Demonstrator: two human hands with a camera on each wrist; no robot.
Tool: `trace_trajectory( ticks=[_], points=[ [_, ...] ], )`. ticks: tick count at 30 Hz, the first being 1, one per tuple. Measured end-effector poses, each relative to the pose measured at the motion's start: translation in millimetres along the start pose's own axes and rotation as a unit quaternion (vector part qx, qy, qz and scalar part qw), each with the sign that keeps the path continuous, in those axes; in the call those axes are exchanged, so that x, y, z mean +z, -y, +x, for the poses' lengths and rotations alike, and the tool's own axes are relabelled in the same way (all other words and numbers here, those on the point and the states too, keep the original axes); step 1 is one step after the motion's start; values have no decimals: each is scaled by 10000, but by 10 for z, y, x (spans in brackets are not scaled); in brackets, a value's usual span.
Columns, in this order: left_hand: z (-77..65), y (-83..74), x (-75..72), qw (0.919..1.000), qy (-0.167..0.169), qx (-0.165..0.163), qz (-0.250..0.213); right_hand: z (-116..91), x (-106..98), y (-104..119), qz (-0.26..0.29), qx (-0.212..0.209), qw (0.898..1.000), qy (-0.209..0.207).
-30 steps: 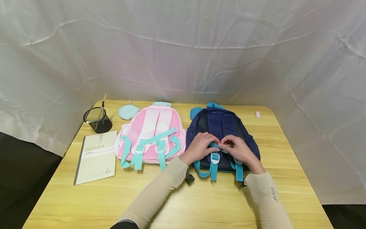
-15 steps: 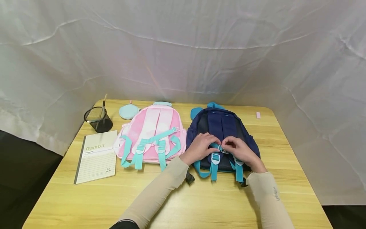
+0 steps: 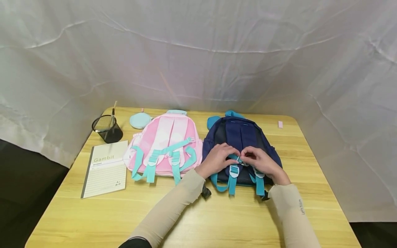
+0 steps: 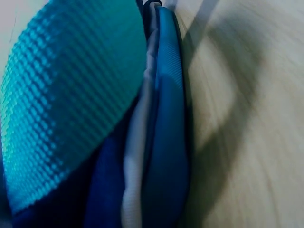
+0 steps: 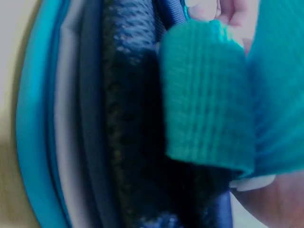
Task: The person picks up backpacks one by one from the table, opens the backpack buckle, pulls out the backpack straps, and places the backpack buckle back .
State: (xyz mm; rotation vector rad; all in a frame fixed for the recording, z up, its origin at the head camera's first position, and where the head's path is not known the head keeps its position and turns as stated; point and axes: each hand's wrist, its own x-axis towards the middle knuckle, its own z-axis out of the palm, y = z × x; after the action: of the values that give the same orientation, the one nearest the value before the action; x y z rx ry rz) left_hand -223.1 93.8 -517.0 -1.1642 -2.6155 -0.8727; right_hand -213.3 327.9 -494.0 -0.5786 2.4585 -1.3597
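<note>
A navy backpack (image 3: pixel 241 132) lies on the table with its shoulder straps up. My left hand (image 3: pixel 218 159) pinches a teal chest strap (image 3: pixel 234 157) across its lower middle. Close against it, the right hand (image 3: pixel 260 161) pinches the same strap near its clip, which the fingertips mostly hide. Below them, a white slider (image 3: pixel 234 171) sits on a hanging teal strap. Teal webbing (image 4: pixel 76 99) fills much of the left wrist view, where no hand shows. In the right wrist view, a folded teal strap (image 5: pixel 206 99) stands before some blurred fingers (image 5: pixel 232 12).
Left of the navy bag lies a pink backpack (image 3: pixel 162 131) with its mint straps. Farther left are a notebook (image 3: pixel 107 172) and a black mesh pen cup (image 3: pixel 112 134). A small pink piece (image 3: pixel 280 124) lies at the back right of the wooden table (image 3: pixel 217 220).
The right hand and forearm have shifted very slightly to the right. Both hands stay on the strap, and the bags have not visibly moved.
</note>
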Motion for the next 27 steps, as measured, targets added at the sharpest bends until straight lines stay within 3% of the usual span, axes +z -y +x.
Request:
trace_trajectory(
  ticks=[4, 10, 14, 21, 27],
  points=[
    [-1, -13, 11, 10000, 14, 28, 10, -16, -2, -25, 182, 223, 9995, 108],
    [-8, -11, -3, 9999, -9, -2, 142, -26, 91, 117, -808, 294, 9955, -393],
    [-5, 4, 3, 9998, -23, 13, 189, -5, 102, 143, -1000, 237, 9933, -532],
    [6, 2, 10, 9998, -80, 134, 137, 10, 4, 53, -65, 75, 9999, -115],
    [19, 2, -23, 9996, -100, 258, -84, 13, -65, -80, 665, 9, 9976, 198]
  ],
)
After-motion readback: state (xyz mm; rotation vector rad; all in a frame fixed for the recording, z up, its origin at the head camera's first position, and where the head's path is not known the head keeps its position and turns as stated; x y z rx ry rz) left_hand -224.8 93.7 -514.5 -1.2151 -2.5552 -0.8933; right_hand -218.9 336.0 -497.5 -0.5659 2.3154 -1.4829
